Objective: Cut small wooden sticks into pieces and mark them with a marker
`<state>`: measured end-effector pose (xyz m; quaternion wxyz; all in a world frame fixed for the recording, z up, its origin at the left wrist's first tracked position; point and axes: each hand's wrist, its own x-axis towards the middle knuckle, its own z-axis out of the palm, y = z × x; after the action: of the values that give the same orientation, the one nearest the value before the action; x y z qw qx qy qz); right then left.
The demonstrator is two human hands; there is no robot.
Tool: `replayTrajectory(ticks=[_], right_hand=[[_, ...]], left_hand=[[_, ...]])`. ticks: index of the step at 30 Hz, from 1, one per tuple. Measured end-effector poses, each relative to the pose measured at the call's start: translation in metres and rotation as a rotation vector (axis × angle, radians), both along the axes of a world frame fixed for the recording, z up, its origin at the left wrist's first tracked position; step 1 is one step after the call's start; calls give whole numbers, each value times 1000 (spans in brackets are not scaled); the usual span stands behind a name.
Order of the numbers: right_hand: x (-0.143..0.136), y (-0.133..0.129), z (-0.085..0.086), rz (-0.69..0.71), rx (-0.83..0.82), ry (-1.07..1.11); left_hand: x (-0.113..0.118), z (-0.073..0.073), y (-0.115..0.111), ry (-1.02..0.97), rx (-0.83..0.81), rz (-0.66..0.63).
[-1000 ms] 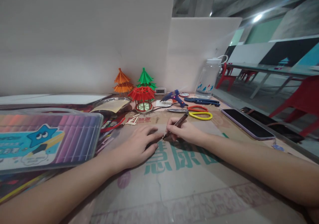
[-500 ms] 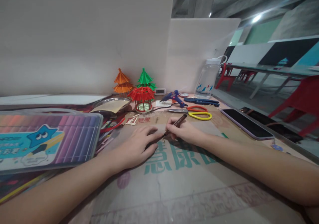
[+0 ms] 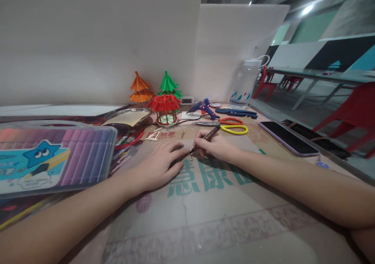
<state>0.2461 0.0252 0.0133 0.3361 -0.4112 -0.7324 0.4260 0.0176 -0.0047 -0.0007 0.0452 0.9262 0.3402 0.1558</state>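
Note:
My right hand (image 3: pixel 212 143) is closed around a dark brown marker (image 3: pixel 211 133), its tip pointing down and left toward the table. Beside that tip lies a small pale stick (image 3: pixel 190 158) on the printed sheet (image 3: pixel 187 217). My left hand (image 3: pixel 164 163) rests palm down with its fingers spread, the index fingertip close to the marker tip and the stick. Whether that fingertip presses on the stick is hard to tell. Several more short pale sticks (image 3: pixel 153 135) lie beyond my left hand, near a small red-roofed model (image 3: pixel 165 109).
A marker case (image 3: pixel 55 158) fills the left side. Orange (image 3: pixel 140 90) and green (image 3: pixel 168 85) models stand behind. Further right are a blue glue gun (image 3: pixel 205 108), scissors (image 3: pixel 234 128), blue pliers (image 3: pixel 236 112), a bottle (image 3: pixel 243 85) and a phone (image 3: pixel 288 138).
The camera view has shifted, so most things appear slightly higher. The small stick near the marker tip shows more clearly. Both hands keep nearly the same pose.

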Motion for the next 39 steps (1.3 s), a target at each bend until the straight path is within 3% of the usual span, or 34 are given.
replayTrajectory(ticks=[14,22,32,39], right_hand=[[2,-2,1,93,-33,0],[1,0,-1,-7,-5,-51],[0,1,-2,6,5,-41],[0,-1,0,11,0,-20]], left_hand=[[-1,0,1,2,-8,-9],[0,0,1,7,-8,-1],[0,1,-3,-68,52,-7],[1,5,-9,-44,71,-121]])
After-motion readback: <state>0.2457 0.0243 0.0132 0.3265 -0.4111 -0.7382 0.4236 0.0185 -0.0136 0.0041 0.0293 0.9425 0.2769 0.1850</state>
